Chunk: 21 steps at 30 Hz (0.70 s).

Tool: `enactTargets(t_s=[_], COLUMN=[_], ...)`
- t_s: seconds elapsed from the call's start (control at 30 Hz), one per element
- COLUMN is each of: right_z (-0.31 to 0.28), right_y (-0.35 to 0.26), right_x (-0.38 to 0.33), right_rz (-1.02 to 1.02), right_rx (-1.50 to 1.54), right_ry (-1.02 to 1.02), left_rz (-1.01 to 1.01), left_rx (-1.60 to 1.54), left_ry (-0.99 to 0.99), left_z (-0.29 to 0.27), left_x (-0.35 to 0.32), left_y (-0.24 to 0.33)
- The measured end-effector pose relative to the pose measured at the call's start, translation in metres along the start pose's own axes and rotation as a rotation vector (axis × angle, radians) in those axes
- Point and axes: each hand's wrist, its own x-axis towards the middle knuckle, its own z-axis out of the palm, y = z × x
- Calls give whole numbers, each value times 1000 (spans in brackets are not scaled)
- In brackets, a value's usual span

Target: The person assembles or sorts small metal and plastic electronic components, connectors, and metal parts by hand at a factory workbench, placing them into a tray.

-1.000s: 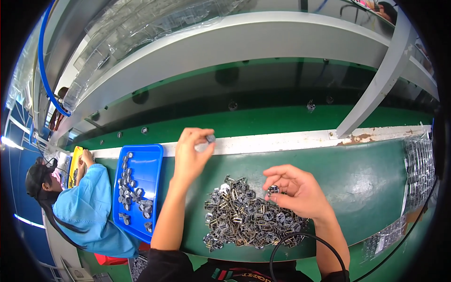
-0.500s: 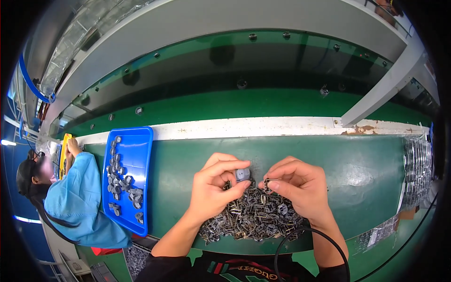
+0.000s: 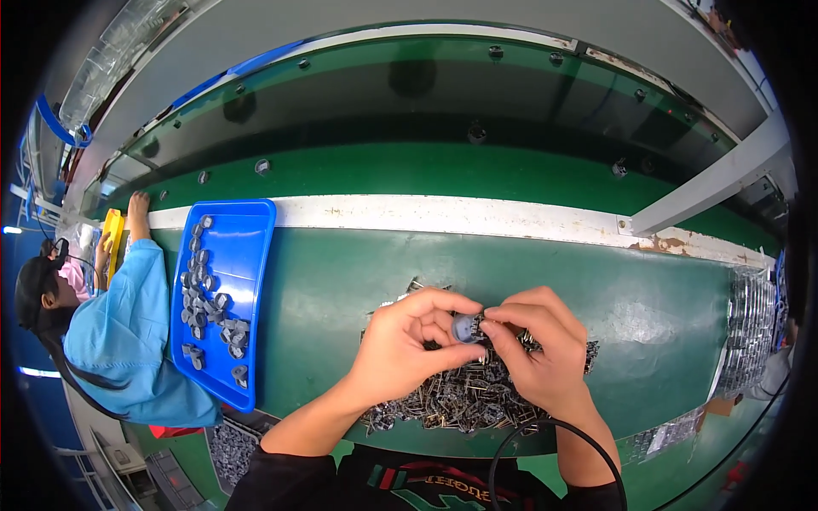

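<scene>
Between the thumb and fingers of my left hand (image 3: 417,336) is a small grey plastic housing (image 3: 465,328), round in outline. My right hand (image 3: 541,341) pinches a small dark part with metal pins (image 3: 482,324) against the housing's right side. How far the two fit together is hidden by my fingertips. Below both hands lies a heap of dark parts with metal pins (image 3: 460,396). To the left stands a blue tray (image 3: 247,285) with several grey housings (image 3: 200,298) in it.
Beyond a white rail (image 3: 383,213) runs a green conveyor belt (image 3: 358,157) carrying small, spaced-out parts. A co-worker in blue (image 3: 123,332) sits at left, beside a yellow tray (image 3: 112,238). Clear plastic trays (image 3: 750,319) are stacked at right. A black cable (image 3: 588,430) crosses my right forearm.
My hands have come together, bringing the pinned part from apart to against the grey housing. The co-worker's arm now reaches to the belt. The view has shifted slightly.
</scene>
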Motion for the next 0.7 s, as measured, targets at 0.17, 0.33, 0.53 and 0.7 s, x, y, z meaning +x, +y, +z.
enactTargets(t_s=[0.17,0.33,0.53,0.7], right_z=[-3,-7,-4,-2], right_y=[10,-3,-1,0], right_x=[-1,2,0,-1], right_rz=[0,-14,-88,-154], right_rx=[5,-9,-85,-149], right_ry=[86,72,94,78], left_rz=[-142,-133,-72,16], left_rx=[-402,-467,-388,-341], left_ry=[-36,-55,-43,-45], left_z=[-6,0,2,3], left_x=[3,4,2,2], left_y=[3,-4,-10,-15])
